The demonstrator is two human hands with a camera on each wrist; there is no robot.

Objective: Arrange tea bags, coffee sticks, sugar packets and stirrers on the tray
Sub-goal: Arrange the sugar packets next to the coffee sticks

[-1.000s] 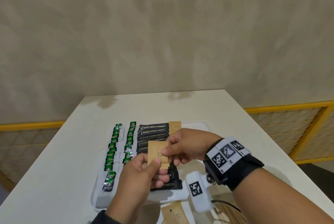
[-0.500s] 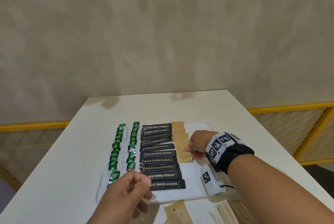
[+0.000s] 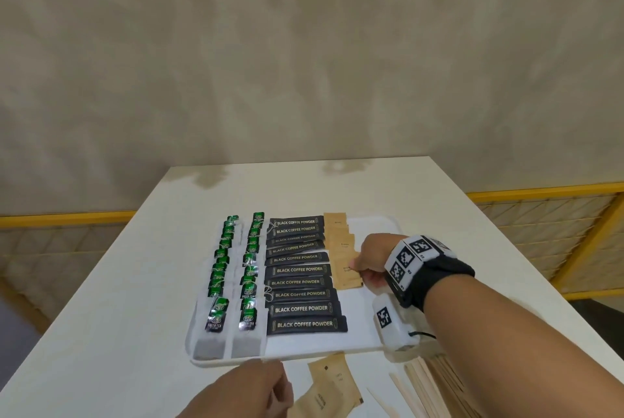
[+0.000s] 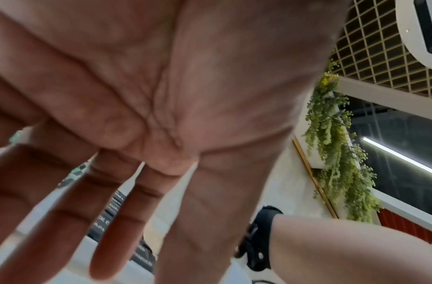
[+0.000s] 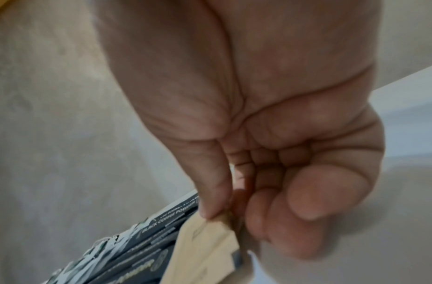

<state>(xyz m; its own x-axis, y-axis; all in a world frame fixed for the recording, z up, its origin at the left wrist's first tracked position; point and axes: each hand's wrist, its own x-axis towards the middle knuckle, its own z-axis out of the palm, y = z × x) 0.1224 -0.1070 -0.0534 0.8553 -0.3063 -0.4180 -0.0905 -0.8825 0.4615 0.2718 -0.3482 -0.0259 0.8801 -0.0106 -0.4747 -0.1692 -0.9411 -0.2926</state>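
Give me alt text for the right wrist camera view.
Close-up from below of the right hand, thumb and fingers pinching the corner of a tan sugar packet. Black coffee sticks lie in a row beside it, with a beige wall behind.

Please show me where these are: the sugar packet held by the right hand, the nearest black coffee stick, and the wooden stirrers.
Sugar packet (image 3: 347, 274): head view, its brown face.
Nearest black coffee stick (image 3: 305, 324): head view, its printed label.
Wooden stirrers (image 3: 425, 387): head view, mid-bundle, on the table.
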